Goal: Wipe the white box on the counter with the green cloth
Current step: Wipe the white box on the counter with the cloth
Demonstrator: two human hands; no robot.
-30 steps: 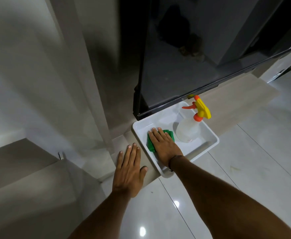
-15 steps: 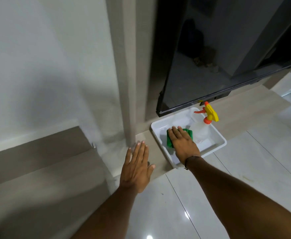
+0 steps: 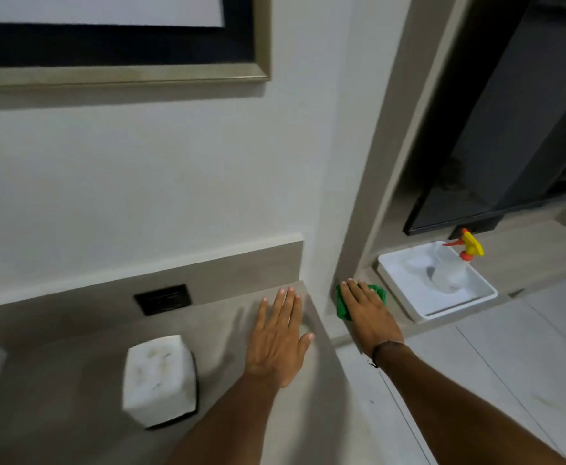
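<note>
**Cloth down on the low ledge, box waiting on the counter**

The right hand (image 3: 369, 313) lay flat, fingers stretched out, pressing the green cloth (image 3: 342, 305) onto the low ledge (image 3: 365, 275), just beside the white tray (image 3: 456, 305) with its spray bottle (image 3: 449, 273). The left hand (image 3: 280, 337) rested open, fingers spread, holding nothing, on the counter (image 3: 73, 380). The white box (image 3: 159, 377) sat on that counter, left of the left hand, untouched by either.

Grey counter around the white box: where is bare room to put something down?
Free: between the white cube-shaped box and the flat left hand, and behind the box toward the black wall socket. Crowded: the counter's right end under that hand.
</note>
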